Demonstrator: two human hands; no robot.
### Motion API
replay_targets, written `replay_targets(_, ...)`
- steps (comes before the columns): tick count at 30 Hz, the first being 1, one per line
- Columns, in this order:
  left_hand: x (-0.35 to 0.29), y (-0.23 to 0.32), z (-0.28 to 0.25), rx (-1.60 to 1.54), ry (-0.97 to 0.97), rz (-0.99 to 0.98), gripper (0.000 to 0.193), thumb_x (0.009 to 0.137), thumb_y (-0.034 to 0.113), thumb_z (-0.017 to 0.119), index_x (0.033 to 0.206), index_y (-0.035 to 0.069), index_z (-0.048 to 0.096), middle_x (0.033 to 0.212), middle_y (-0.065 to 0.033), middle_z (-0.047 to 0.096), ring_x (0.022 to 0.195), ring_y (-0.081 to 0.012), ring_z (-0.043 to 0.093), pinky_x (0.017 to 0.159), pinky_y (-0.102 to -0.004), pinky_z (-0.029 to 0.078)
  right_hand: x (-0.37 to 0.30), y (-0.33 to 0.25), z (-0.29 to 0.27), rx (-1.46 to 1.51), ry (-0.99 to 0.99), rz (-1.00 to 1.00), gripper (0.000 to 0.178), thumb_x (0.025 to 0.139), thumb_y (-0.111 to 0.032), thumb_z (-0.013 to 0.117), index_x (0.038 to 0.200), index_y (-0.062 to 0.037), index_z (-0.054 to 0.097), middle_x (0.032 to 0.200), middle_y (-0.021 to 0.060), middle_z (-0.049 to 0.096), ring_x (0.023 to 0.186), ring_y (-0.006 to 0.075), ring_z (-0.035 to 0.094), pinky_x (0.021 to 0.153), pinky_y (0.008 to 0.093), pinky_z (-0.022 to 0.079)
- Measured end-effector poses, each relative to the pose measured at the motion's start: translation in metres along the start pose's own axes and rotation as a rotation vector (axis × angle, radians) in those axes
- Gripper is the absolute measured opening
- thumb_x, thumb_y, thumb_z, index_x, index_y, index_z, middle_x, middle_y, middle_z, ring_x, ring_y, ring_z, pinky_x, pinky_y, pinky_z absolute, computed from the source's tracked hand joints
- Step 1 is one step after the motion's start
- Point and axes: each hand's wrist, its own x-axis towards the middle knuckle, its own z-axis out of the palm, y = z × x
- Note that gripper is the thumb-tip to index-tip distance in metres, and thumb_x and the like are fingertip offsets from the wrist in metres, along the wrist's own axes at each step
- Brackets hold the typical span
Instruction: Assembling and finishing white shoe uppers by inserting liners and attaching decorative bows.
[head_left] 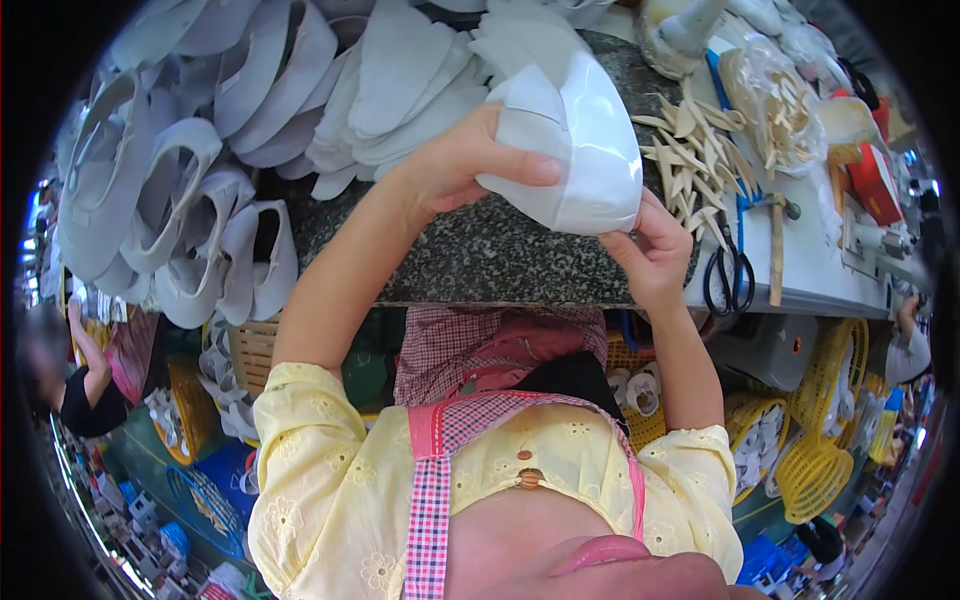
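A white shoe upper (585,130), part matte and part glossy, is held up above the speckled dark stone worktop (440,265). My left hand (470,160) grips its left side, thumb laid across the front and the other fingers mostly hidden. At its lower right edge, my right hand (650,245) pinches the rim between thumb and fingers. Behind the upper lies a fanned pile of flat white shoe pieces (395,80). Several white shoes with open tops (185,220) crowd the left end of the worktop.
Right of the stone lie loose cream pointed pieces (695,155), black-handled scissors (730,280), a hammer (777,250) and a plastic bag of similar pieces (775,110). A red box (873,185) stands farther right. Yellow baskets (815,475) sit below. Another person (90,390) is at the left.
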Motion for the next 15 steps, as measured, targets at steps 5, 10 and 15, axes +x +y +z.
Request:
replay_targets(5,0.022,0.030,0.002,0.269,0.000,-0.018,0.043,0.067,0.016,0.070,0.104,-0.002,0.056,0.093,-0.0065,0.061,0.087,-0.0137,0.057,0.080,-0.0269,0.042,0.011,-0.011,-0.013,-0.761,-0.018,-0.578,0.017,0.056,-0.003,0.068,0.063,-0.0009,0.052,0.065,0.0082,0.048,0.060,0.0240,0.048,0.053,0.0324,0.037)
replay_targets(10,0.039,0.026,-0.001,0.579,-0.018,-0.146,0.034,0.067,0.017,0.071,0.094,-0.002,0.061,0.083,-0.0034,0.062,0.076,-0.0089,0.056,0.069,-0.0224,0.043,0.003,0.013,-0.012,-1.134,-0.088,-0.578,0.020,0.057,-0.016,0.068,0.068,-0.0045,0.055,0.075,0.0053,0.052,0.072,0.0228,0.051,0.062,0.0336,0.041)
replay_targets(15,-0.005,-0.020,-0.060,0.616,-0.110,-0.277,0.023,0.064,0.014,0.070,0.082,0.002,0.061,0.078,-0.0043,0.062,0.074,-0.0140,0.057,0.067,-0.0257,0.045,-0.030,0.011,-0.056,-0.837,0.008,-0.290,0.023,0.066,-0.008,0.065,0.089,-0.0062,0.061,0.098,0.0101,0.057,0.088,0.0259,0.053,0.077,0.0344,0.042)
